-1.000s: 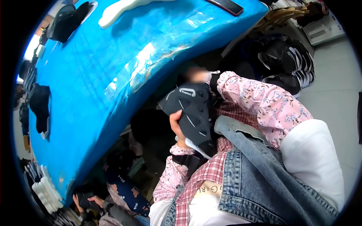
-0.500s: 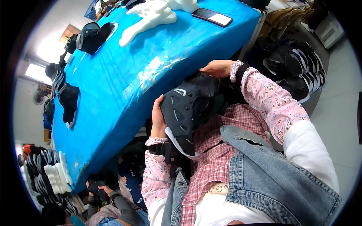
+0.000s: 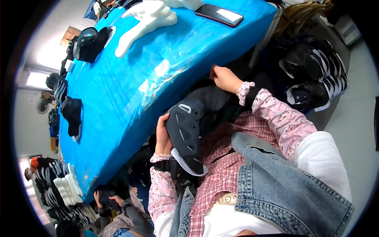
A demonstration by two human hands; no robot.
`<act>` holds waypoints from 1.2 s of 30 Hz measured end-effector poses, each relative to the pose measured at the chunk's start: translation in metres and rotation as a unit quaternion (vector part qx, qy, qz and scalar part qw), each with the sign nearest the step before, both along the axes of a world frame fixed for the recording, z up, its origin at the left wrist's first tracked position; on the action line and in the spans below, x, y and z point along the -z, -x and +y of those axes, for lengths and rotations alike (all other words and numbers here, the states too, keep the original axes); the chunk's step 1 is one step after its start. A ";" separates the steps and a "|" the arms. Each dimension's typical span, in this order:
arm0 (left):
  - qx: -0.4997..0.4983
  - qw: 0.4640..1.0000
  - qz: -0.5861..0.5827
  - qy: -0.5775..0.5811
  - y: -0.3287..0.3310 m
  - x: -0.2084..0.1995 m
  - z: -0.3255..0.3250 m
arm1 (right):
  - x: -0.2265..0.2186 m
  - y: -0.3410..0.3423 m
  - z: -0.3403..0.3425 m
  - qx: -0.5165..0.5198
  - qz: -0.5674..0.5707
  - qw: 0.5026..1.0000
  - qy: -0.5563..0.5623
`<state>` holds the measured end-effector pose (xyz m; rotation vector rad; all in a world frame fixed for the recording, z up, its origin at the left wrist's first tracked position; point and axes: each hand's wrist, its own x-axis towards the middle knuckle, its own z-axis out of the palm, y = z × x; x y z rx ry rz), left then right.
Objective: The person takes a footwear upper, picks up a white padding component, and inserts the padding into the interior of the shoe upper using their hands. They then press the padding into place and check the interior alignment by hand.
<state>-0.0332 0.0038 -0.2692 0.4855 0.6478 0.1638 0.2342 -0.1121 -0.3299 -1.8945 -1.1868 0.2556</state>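
A black shoe upper [image 3: 184, 130] with small triangular cut-outs and a pale strip along its toe edge lies across my lap, toe toward me. My left hand [image 3: 162, 136] is closed on its left side, thumb along the edge. A black mesh part [image 3: 207, 98] stretches from the upper's far end toward the table edge. At that end my right hand [image 3: 228, 80] has its fingers curled in, on the dark mesh as far as I can see; the fingertips are partly hidden.
A blue-covered table [image 3: 106, 94] curves ahead, with a phone [image 3: 219, 15], white foot-shaped forms [image 3: 148, 21] and black uppers [image 3: 72, 114] on it. More uppers [image 3: 312, 73] are stacked at right. Pale soles [image 3: 69, 185] stand at left, near a co-worker's hands [image 3: 106, 199].
The mesh part is now drawn out wider and farther right. My right hand has turned, its fingers curled in more. My left hand keeps its hold on the upper.
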 end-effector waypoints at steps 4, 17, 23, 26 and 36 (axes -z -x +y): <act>-0.020 1.000 0.010 -0.010 0.007 0.006 -0.001 | -0.003 -0.027 -0.003 0.016 0.424 0.880 0.214; -0.011 0.999 0.011 -0.038 0.009 0.001 -0.001 | -0.041 -0.008 -0.018 -0.072 -0.027 0.974 0.211; 0.033 0.999 -0.017 0.022 -0.007 -0.006 0.003 | -0.008 -0.007 0.019 -0.086 0.453 0.880 0.110; -0.013 1.000 0.007 -0.020 0.003 -0.017 -0.006 | -0.034 -0.002 0.026 -0.075 0.440 0.878 0.170; 0.008 0.964 -0.022 -0.265 0.057 -0.126 -0.049 | -0.187 0.003 -0.011 -0.210 0.489 0.844 0.064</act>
